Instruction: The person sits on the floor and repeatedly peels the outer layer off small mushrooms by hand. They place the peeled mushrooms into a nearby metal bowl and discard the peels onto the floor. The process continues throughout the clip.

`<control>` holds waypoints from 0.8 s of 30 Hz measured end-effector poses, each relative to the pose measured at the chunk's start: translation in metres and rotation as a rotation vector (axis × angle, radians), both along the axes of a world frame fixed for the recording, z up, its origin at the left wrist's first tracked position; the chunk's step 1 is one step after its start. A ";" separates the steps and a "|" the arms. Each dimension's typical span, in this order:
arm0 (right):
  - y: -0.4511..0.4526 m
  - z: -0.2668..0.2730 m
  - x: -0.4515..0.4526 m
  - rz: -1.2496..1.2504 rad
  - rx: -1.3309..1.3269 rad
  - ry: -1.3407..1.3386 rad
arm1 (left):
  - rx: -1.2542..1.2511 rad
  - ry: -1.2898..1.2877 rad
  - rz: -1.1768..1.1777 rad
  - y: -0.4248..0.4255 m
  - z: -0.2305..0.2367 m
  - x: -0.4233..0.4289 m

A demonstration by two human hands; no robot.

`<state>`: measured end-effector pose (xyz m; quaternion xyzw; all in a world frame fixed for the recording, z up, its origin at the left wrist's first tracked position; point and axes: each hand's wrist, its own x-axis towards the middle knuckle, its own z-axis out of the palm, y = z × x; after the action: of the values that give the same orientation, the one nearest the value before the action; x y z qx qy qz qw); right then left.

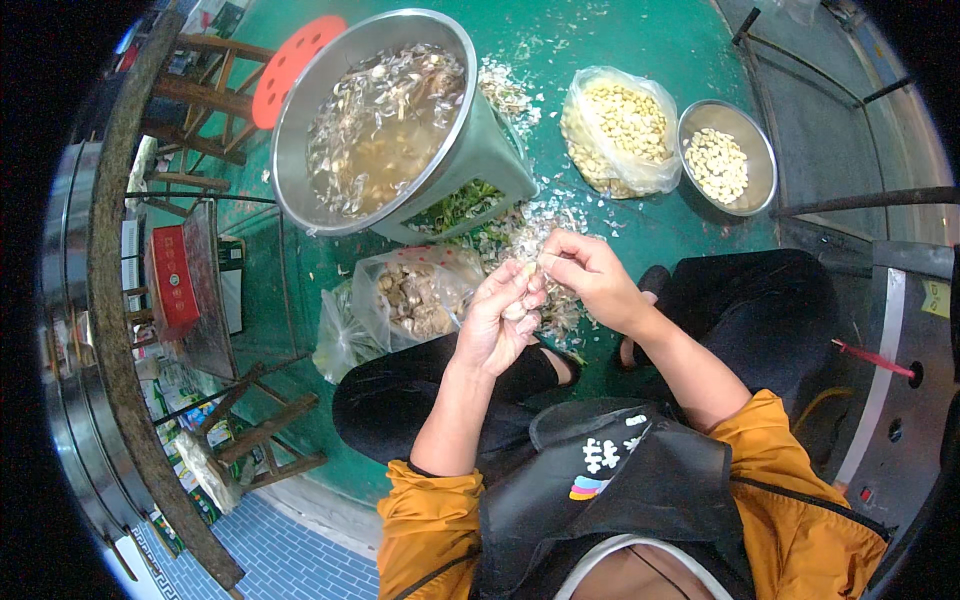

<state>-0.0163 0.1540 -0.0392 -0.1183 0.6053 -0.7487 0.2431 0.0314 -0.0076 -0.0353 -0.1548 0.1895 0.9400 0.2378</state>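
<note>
My left hand (499, 315) holds garlic cloves (514, 310) in its curled fingers, with one clove at the fingertips. My right hand (589, 277) meets it there, thumb and forefinger pinched at that clove; whether they grip clove or skin cannot be told. Beyond my hands a large steel basin (281, 150) of cloudy water with floating skins and cloves rests on a pale green crate (450, 195). A plastic bag of unpeeled garlic (420, 296) lies left of my left hand. Farther off at the right are a clear bag of peeled cloves (622, 127) and a steel bowl (763, 150) with peeled cloves.
Garlic skins (540, 225) are strewn over the green floor (645, 225). A bag of greens (345, 330) lies near my left knee. Wooden stools (262, 435), a red box (174, 274) and a red stool top (296, 67) are at the left. Metal bars (870, 199) stand at the right.
</note>
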 end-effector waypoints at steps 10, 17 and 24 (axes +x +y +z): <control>-0.002 0.017 0.002 -0.098 0.167 0.199 | -0.219 -0.038 0.097 0.000 0.002 0.000; 0.001 0.011 0.004 -0.028 0.029 0.053 | -0.253 0.026 0.029 -0.002 -0.004 0.001; 0.002 0.013 0.003 -0.028 0.033 -0.004 | -0.343 0.005 0.068 0.003 -0.002 0.000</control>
<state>-0.0130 0.1560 -0.0264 -0.1042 0.6187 -0.7421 0.2359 0.0315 -0.0047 -0.0369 -0.1969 0.3426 0.9017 0.1756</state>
